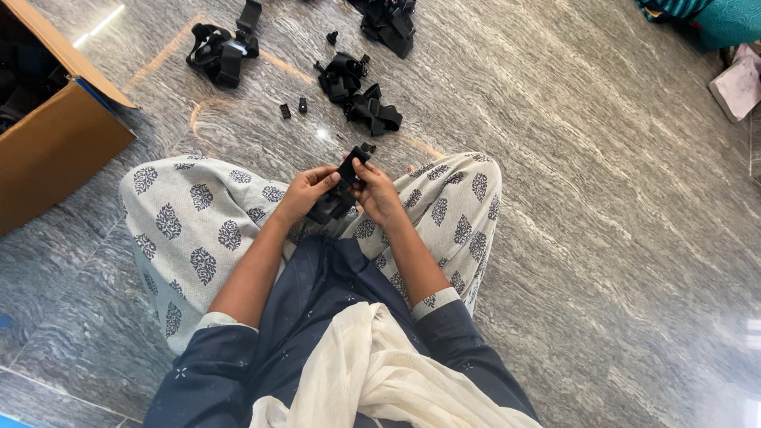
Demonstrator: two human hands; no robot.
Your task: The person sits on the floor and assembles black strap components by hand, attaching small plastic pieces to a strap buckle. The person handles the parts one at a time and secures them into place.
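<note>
Hands [305, 192] [379, 192] grip black strap piece [341, 190] over lap

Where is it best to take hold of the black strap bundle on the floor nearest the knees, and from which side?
Probably at the looped band on the right end of the strap bundle, coming from above. The bundle lies flat on the floor, and that loop stands out from the tangle, so fingers could hook under it. Both the left hand and right hand are occupied with a black part.
</note>
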